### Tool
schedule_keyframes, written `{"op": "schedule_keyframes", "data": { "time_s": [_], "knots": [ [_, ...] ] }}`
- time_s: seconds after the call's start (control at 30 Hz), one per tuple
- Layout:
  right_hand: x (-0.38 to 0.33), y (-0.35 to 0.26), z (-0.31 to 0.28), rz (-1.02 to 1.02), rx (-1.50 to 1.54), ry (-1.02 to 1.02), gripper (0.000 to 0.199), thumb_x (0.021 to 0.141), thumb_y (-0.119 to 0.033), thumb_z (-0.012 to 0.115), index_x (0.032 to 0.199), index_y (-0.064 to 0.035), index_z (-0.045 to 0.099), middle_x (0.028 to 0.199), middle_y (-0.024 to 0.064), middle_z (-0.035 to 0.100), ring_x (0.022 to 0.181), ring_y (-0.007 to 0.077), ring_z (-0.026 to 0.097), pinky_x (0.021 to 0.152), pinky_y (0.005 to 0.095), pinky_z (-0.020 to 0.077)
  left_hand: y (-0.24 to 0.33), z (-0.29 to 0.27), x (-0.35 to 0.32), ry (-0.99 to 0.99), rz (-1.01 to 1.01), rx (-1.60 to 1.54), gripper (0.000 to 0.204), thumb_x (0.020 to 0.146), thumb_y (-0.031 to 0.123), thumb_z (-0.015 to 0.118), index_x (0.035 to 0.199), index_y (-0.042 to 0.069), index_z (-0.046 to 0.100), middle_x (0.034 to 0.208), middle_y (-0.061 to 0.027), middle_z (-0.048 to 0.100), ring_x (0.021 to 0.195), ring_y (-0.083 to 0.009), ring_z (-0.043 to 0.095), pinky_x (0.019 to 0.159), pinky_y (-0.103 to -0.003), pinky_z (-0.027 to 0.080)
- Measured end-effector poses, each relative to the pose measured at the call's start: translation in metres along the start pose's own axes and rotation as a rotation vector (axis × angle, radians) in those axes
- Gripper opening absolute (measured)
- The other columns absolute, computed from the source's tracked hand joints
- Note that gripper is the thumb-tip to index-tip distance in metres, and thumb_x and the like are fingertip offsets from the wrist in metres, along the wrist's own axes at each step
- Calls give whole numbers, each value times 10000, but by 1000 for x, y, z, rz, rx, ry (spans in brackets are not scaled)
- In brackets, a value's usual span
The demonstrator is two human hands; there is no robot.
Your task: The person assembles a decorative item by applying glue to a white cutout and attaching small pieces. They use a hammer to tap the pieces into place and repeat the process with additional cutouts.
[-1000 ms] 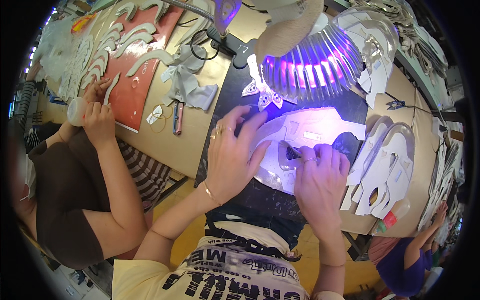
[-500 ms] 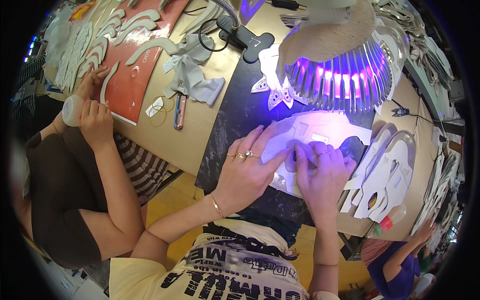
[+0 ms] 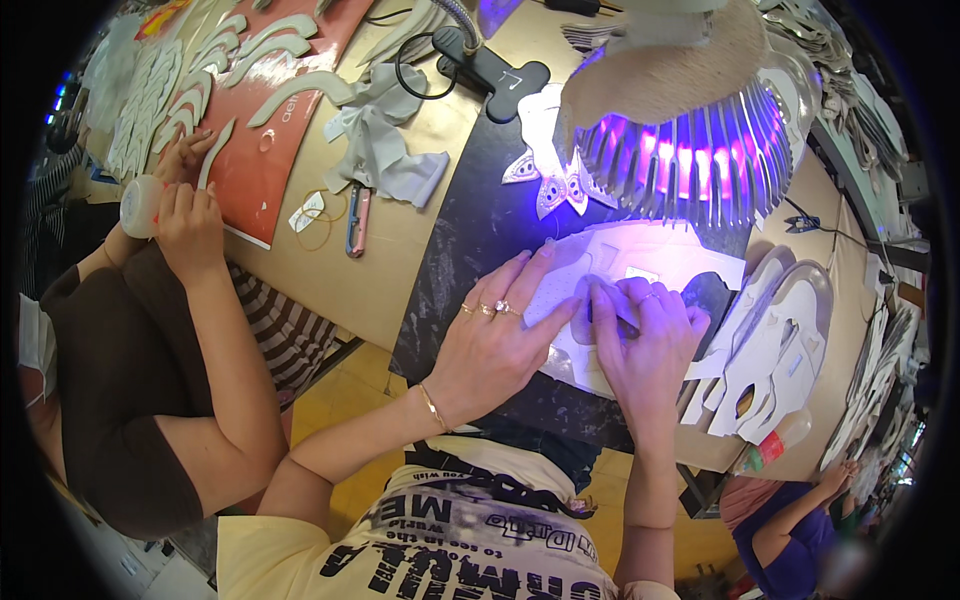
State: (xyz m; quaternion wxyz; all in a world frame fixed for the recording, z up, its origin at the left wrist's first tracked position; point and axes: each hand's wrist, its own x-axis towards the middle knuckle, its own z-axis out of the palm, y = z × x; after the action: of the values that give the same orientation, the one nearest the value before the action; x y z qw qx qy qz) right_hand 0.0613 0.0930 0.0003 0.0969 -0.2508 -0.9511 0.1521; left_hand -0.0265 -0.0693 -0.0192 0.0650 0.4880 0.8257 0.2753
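Under the lamp's purple light, a white perforated sheet piece (image 3: 556, 288) lies on the dark board (image 3: 425, 335). My left hand (image 3: 490, 345) rests flat on its near left part, fingers spread, thumb reaching toward the right hand. My right hand (image 3: 648, 350) is closed in a pinch over the piece's middle. A thin pale flap (image 3: 624, 306) shows between its thumb and fingers; its outline is partly hidden. A small white label (image 3: 642, 273) lies just beyond the right fingers. Past the sheet lie white cut pieces with eye-like shapes (image 3: 553, 193).
A finned lamp (image 3: 690, 165) glows low over the board. Stacked white cut pieces (image 3: 770, 350) lie to the right, near a clear bottle (image 3: 790, 432). Leftward are a pink cutter (image 3: 359, 222), grey cloth (image 3: 385, 150) and a red sheet (image 3: 265, 160). A co-worker's hand (image 3: 190, 225) holds a white bottle.
My right fingers have shifted slightly over the sheet, and the flap in their pinch sits at a different angle. My left hand stays nearly still. The view has shifted a little.
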Motion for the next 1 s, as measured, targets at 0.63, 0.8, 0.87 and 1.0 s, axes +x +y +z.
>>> {"op": "schedule_keyframes", "data": {
  "time_s": [0.63,0.8,0.87,1.0],
  "knots": [
    [6,18,3,-31,148,38,237,812,-334,782,923,-152,678,903,4,593,907,199,579,836,405,310,-23,-22,50,-257,455,-52,165,821,144,623,952,187,715,1134,0,631,1102,-217,598,1041,-444,405],
    [4,17,5,-14,152,35,247,812,-338,782,924,-145,676,933,22,590,933,210,576,858,406,313,-30,-25,64,-343,450,-121,131,825,146,629,928,176,705,966,6,612,986,-203,609,942,-417,421],
    [4,17,5,-7,145,26,247,812,-334,779,930,-144,676,948,30,588,947,216,574,866,410,314,-32,-25,67,-361,479,-133,127,834,152,622,928,176,704,972,7,613,977,-196,612,947,-411,414],
    [4,18,4,-7,145,15,241,813,-323,774,942,-146,674,961,36,586,964,222,574,874,415,318,-32,-23,71,-392,562,-66,108,859,177,623,931,177,704,985,13,618,973,-184,616,953,-408,407]
  ]
}}
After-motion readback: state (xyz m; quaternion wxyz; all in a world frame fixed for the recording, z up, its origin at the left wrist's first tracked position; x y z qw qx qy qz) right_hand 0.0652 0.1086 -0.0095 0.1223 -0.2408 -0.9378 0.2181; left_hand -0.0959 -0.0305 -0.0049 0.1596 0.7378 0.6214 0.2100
